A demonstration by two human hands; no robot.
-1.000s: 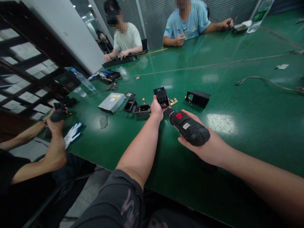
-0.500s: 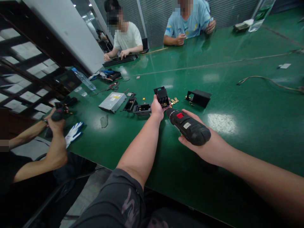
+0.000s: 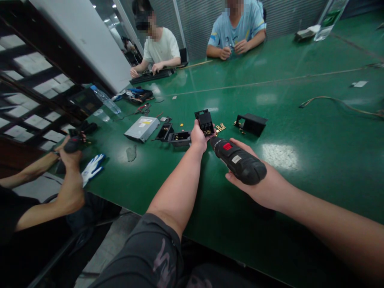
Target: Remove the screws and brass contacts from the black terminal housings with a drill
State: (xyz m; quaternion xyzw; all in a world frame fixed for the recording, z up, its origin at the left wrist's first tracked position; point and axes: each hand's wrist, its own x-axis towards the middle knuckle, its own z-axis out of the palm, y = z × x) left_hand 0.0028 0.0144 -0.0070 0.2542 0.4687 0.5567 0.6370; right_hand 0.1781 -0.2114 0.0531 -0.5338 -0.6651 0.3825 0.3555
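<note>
My left hand [image 3: 199,138] is closed round a black plastic housing [image 3: 205,121] with slots and some brass-coloured metal in it, held up over the table. A black cordless drill [image 3: 238,160] with a red switch is gripped in my right hand [image 3: 261,186]. Its front end points at the lower edge of the housing; whether the bit touches it I cannot tell. Small brass pieces [image 3: 221,128] lie just right of the housing. Farther right rests an open black plastic casing [image 3: 251,124]. Two more black casings, one of them a rectangular box [image 3: 180,138], sit left of my left hand.
A silver disc drive [image 3: 142,129] and a grey scrap [image 3: 131,153] lie to the left on the green table [image 3: 282,96]. A co-worker at left holds a drill [image 3: 73,145] beside a white-and-blue glove [image 3: 92,168]. Two people sit across. A thin cable [image 3: 339,99] lies at right.
My hands, the housing and the drill have hardly moved. Across the table, the person in the blue shirt has brought both hands closer together and lower.
</note>
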